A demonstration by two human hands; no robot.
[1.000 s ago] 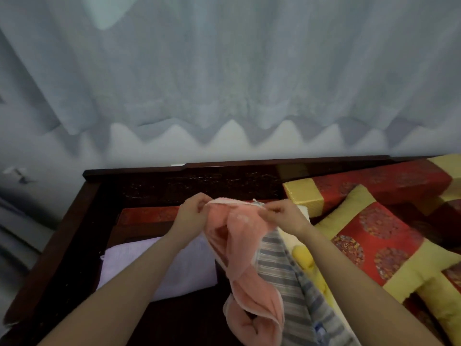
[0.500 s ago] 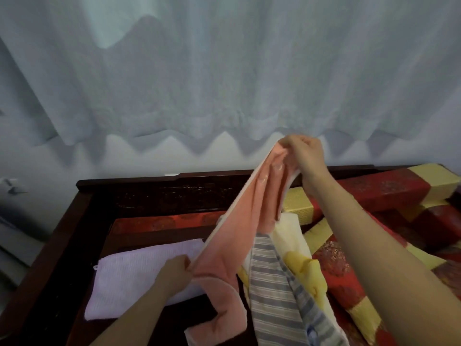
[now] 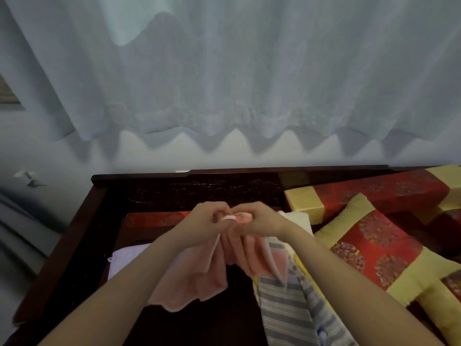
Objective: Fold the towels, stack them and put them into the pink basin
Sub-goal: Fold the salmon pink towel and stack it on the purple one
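A pink towel (image 3: pixel 199 278) hangs doubled from both my hands above the dark wooden seat. My left hand (image 3: pixel 204 221) and my right hand (image 3: pixel 259 221) meet at its top edge, each pinching a corner, fingers curled. A folded lilac towel (image 3: pixel 124 260) lies flat on the seat at the left, partly behind my left forearm. A grey striped towel (image 3: pixel 287 308) and a cream-and-yellow towel (image 3: pixel 299 221) lie in a heap under my right forearm. No pink basin is in view.
The dark wooden bench (image 3: pixel 99 221) has a raised back rail and left arm. Red-and-yellow cushions (image 3: pixel 374 245) fill the right side. A pale curtain (image 3: pixel 224 71) hangs behind, above a white wall.
My right hand, raised high and stretching the pink towel half a second ago, has come down to meet my left hand, which rose from the seat. The towel now hangs folded in half.
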